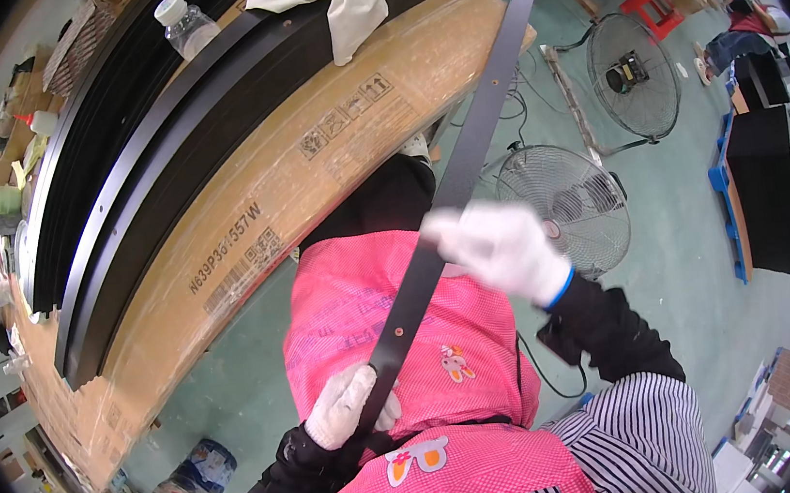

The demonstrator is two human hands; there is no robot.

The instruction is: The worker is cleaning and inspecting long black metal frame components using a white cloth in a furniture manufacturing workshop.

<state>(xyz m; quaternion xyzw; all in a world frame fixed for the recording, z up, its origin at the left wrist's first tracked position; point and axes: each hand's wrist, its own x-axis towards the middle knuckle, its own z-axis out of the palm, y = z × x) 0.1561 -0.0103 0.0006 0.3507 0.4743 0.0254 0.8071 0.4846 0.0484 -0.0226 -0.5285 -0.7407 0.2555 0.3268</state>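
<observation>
Workshop with green floor and cardboard-covered workbench | black metal strip is running diagonally over pink apron | left hand, gloved white, is gripping strip's lower end | right hand, gloved, is closing around its middle | hands apart | two floor fans are standing beside.
</observation>
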